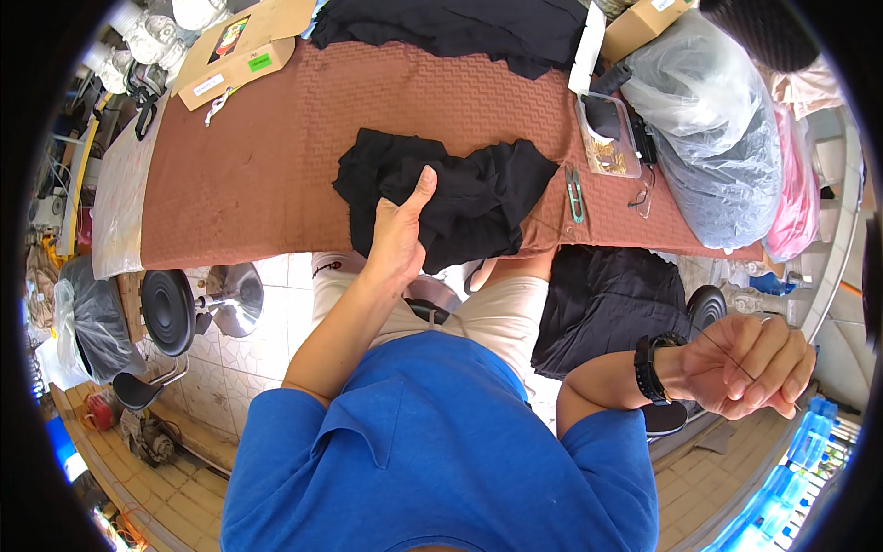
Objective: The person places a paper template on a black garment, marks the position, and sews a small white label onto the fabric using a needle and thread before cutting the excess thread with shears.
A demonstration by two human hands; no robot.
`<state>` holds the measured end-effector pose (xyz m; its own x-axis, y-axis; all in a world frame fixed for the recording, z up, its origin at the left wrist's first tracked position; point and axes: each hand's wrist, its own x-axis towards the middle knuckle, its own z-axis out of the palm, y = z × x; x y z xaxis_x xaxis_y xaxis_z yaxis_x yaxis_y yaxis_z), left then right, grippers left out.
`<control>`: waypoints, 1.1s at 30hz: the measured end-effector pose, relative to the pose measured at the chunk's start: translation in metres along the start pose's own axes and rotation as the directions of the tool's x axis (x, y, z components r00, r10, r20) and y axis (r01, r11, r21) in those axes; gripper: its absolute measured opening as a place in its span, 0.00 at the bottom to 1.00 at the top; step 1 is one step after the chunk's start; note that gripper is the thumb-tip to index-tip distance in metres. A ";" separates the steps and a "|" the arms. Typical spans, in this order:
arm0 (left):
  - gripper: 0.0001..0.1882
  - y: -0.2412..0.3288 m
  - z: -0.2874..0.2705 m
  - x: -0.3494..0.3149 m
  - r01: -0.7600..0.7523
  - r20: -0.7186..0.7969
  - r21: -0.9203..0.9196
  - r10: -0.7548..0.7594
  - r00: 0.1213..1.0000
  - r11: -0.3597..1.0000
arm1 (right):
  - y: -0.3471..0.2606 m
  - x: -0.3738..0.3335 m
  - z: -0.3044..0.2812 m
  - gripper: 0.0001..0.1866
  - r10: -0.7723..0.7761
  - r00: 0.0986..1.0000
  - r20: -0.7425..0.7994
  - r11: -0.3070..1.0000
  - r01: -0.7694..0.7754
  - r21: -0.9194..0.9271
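Observation:
A crumpled black cloth [478, 198] lies at the front edge of the brown-covered table, partly hanging over it. My left hand [400, 235] grips its near left part, thumb up on top and fingers tucked under the fabric. Far out to the right, away from the table, my right hand [750, 368] is raised with its fingers curled together in a pinch. A thin dark thread [713, 342] runs across those fingers; whether a needle is there is too small to tell. Green thread snips [575, 195] lie just right of the cloth.
A clear plastic box [609, 138] with small gold-coloured pieces sits near eyeglasses [641, 195] and a large plastic bag [704, 129]. At the back are a cardboard box [244, 51] and more black fabric [451, 28]. Another black cloth [607, 304] hangs beside my right leg. Stools [167, 311] stand below.

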<state>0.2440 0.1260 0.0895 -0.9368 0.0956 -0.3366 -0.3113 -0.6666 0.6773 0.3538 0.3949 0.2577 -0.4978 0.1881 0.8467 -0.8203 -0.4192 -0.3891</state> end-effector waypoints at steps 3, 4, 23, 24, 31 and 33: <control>0.22 -0.003 -0.011 0.008 -0.011 0.056 0.050 0.008 0.998 0.999 | -0.011 -0.002 -0.001 0.10 -0.049 0.997 -0.065 0.997 0.053 0.055; 0.27 -0.003 -0.013 0.009 -0.023 0.084 0.078 0.017 0.996 0.997 | -0.014 -0.001 -0.001 0.10 -0.087 0.993 -0.081 0.996 0.089 0.026; 0.26 0.021 0.020 -0.011 0.018 0.144 -0.119 -0.001 0.990 0.993 | 0.108 -0.042 0.061 0.05 0.656 0.735 -0.172 0.731 -0.675 -0.101; 0.26 0.020 0.022 -0.011 -0.003 0.119 -0.111 0.017 0.993 0.994 | 0.130 -0.055 0.060 0.05 0.671 0.718 -0.186 0.716 -0.693 -0.089; 0.20 0.016 0.016 0.001 -0.030 0.029 -0.054 0.031 0.999 0.998 | 0.177 -0.096 0.053 0.06 0.557 0.732 -0.392 0.772 -0.631 -0.082; 0.19 0.018 0.009 0.003 0.011 0.022 -0.112 -0.008 1.000 0.994 | 0.160 -0.078 0.041 0.02 0.461 0.797 -0.391 0.865 -0.502 -0.004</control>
<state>0.2344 0.1212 0.1068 -0.9375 0.1171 -0.3278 -0.3015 -0.7440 0.5963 0.2728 0.2771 0.1445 -0.8849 0.3035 0.3533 -0.4602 -0.4534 -0.7633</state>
